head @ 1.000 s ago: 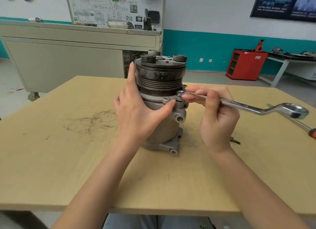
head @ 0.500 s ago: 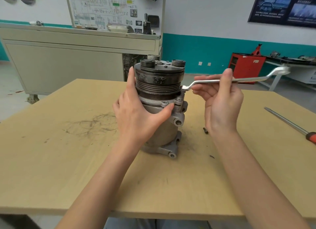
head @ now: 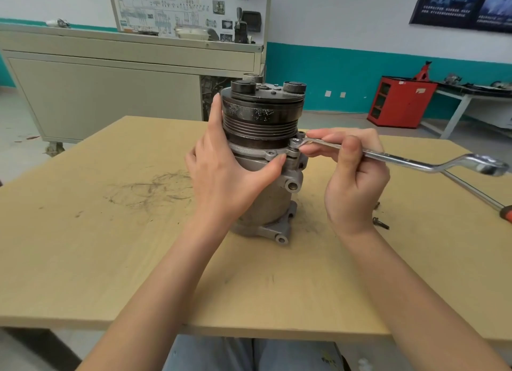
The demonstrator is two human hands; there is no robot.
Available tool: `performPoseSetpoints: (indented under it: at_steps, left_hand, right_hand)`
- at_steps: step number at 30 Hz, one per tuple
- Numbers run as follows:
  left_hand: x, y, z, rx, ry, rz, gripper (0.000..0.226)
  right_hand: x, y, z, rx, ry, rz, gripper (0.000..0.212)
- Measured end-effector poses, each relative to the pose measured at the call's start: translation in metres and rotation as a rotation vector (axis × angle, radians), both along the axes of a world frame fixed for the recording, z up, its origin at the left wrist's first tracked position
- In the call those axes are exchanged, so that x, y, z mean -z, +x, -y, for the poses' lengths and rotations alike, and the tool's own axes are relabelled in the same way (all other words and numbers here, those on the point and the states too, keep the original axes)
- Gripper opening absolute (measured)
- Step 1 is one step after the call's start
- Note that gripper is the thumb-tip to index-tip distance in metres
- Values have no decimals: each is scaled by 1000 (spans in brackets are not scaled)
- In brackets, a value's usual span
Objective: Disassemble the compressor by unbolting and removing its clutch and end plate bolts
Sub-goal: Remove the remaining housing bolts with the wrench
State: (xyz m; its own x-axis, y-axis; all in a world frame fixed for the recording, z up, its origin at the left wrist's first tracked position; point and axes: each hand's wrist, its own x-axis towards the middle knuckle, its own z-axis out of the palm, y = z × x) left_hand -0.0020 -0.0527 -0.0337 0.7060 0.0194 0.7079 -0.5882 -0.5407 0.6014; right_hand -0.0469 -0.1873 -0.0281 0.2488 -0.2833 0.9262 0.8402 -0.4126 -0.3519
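Observation:
A grey compressor (head: 266, 196) stands upright on the wooden table (head: 110, 248), its dark grooved clutch pulley (head: 260, 115) on top. My left hand (head: 224, 176) wraps around the body's left side, thumb tip touching the flange beside a bolt. My right hand (head: 352, 171) grips the shaft of a silver ring wrench (head: 410, 161). Its near ring sits on a flange bolt (head: 296, 142) at the compressor's right. The handle points right and slightly down.
Two loose bolts (head: 381, 223) lie on the table right of my right wrist. A screwdriver (head: 476, 193) with a red handle lies at the right edge. A beige cabinet (head: 110, 93) stands behind the table, with a red cabinet (head: 399, 101) at the far right.
The wrench was lifted off the bolt and swung backward, then set on the bolt again. Its handle now points right and low as it did a second ago. My left hand kept its hold.

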Motion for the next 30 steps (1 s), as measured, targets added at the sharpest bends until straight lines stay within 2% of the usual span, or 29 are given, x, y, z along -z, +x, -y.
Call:
performPoseSetpoints:
  at_steps: [10, 14, 23, 30]
  left_hand:
    - [1, -1, 1, -2, -14, 5, 114]
    - [0, -2, 1, 10, -11, -5, 115]
    - [3, 3, 2, 13, -36, 6, 114]
    - [3, 3, 2, 17, -38, 14, 114]
  right_hand:
    - [-2, -1, -3, -97, 52, -32, 24]
    - [-2, 0, -1, -66, 159, -106, 22]
    - [-2, -3, -9, -39, 158, -60, 20]
    - [-5, 1, -1, -55, 215, -154, 23]
